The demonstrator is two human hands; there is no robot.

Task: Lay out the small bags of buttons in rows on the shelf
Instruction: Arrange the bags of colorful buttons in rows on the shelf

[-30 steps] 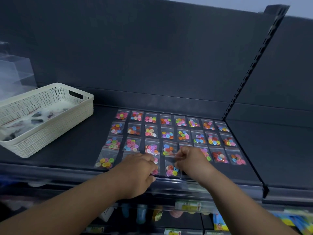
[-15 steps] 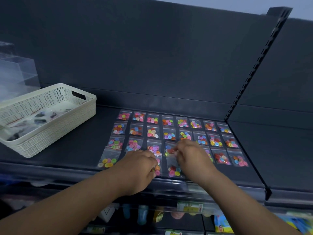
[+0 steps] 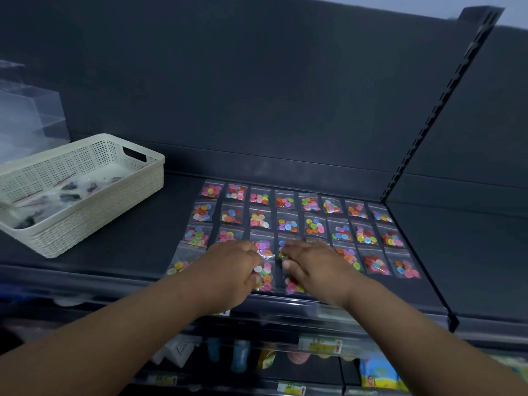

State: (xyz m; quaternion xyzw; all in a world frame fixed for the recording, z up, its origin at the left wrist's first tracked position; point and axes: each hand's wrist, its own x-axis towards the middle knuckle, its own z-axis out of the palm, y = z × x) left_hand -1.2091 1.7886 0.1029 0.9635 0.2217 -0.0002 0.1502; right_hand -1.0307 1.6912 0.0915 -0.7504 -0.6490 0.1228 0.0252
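Observation:
Small clear bags of coloured buttons (image 3: 288,225) lie in several rows on the dark shelf (image 3: 128,241). Both my hands are over the middle of the two front rows. My left hand (image 3: 233,271) has its fingers curled onto the left edge of a front-row bag (image 3: 265,277). Just to its right, my right hand (image 3: 313,267) lies low with its fingers pointing left, and thumb and fingers pinch a bag (image 3: 281,252) in the row behind. Another front-row bag (image 3: 294,287) shows under my right palm. The bags beneath my hands are hidden.
A cream perforated basket (image 3: 158,161) stands at the shelf's left, with more bags and dark bits inside. Behind it sits a clear plastic box (image 3: 28,115). A slotted upright (image 3: 428,132) bounds the shelf on the right. Packaged goods (image 3: 377,372) fill the shelf below.
My right hand has moved back from the front row to the row behind and flattened, its fingers now pointing left. My left hand has stayed on the same front-row bag.

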